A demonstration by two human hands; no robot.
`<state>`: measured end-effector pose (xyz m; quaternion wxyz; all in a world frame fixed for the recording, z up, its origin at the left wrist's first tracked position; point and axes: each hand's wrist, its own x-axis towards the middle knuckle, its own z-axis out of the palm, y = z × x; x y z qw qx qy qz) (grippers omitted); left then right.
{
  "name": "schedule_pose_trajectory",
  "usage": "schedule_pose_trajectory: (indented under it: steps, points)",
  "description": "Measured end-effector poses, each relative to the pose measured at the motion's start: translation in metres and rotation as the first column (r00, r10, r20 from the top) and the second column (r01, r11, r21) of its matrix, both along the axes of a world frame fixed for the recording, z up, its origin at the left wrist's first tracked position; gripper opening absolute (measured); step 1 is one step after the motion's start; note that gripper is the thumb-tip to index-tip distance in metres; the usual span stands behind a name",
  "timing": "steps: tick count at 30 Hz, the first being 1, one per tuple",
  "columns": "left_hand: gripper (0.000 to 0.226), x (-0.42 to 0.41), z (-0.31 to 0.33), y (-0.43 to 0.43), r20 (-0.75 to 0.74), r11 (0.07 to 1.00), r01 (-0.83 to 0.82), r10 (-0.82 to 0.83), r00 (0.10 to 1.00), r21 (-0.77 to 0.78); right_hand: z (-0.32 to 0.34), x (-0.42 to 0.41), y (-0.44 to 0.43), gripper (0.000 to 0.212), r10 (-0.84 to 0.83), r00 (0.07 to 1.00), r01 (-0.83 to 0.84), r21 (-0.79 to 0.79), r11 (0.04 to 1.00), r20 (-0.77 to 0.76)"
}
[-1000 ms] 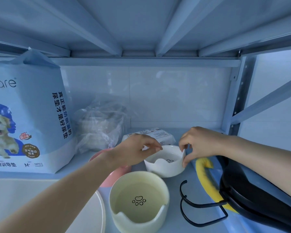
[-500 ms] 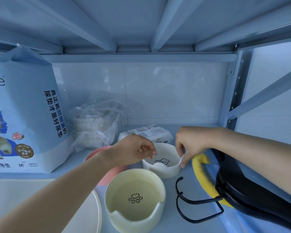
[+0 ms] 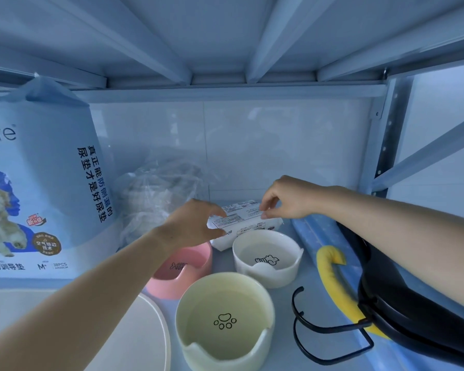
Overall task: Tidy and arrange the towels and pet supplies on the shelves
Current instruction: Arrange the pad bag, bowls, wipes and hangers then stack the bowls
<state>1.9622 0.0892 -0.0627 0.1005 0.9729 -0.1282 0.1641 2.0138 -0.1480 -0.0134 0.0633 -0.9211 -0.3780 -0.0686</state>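
A white pack of wipes (image 3: 245,223) with a printed label lies at the back of the shelf. My left hand (image 3: 196,223) grips its left end and my right hand (image 3: 284,200) pinches its right top edge. In front of it stands a white pet bowl (image 3: 267,259) with a fish drawing, free of both hands. A pink bowl (image 3: 182,269) sits left of the white bowl, partly under my left forearm. A pale yellow bowl (image 3: 225,319) with a paw print is nearest to me.
A tall blue bag of pet training pads (image 3: 43,183) stands at the left. A clear plastic bag (image 3: 158,199) with white contents sits behind the bowls. A black wire stand (image 3: 324,330), a yellow padded handle (image 3: 332,277) and a black container (image 3: 402,314) crowd the right. A white round plate (image 3: 145,338) lies at the lower left.
Both hands let go of the white bowl's rim and moved back and up onto the wipes pack. The white bowl now stands alone on the shelf.
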Motion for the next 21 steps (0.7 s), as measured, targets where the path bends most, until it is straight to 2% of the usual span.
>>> schedule_pose_trajectory:
  steps: [6,11,16,21]
  points:
    - [0.064,0.016,0.003,-0.006,-0.099,0.984,0.004,0.014,0.995,0.175,-0.013,0.018,0.03,0.043,-0.006,0.999,0.012,-0.164,0.986,0.038]
    - [0.053,0.025,0.002,0.0,-0.089,0.98,0.038,-0.021,0.996,0.197,-0.025,0.029,0.04,0.049,-0.002,1.0,0.007,-0.255,0.967,0.019]
    - [0.042,0.03,0.0,0.008,-0.104,0.981,0.059,-0.04,0.994,0.185,-0.024,0.031,0.046,0.048,0.022,0.998,-0.009,-0.237,0.972,0.052]
    - [0.037,0.028,0.0,0.01,-0.065,0.992,0.036,-0.028,0.998,0.125,-0.03,0.034,0.051,0.041,-0.022,0.997,0.036,-0.201,0.979,0.073]
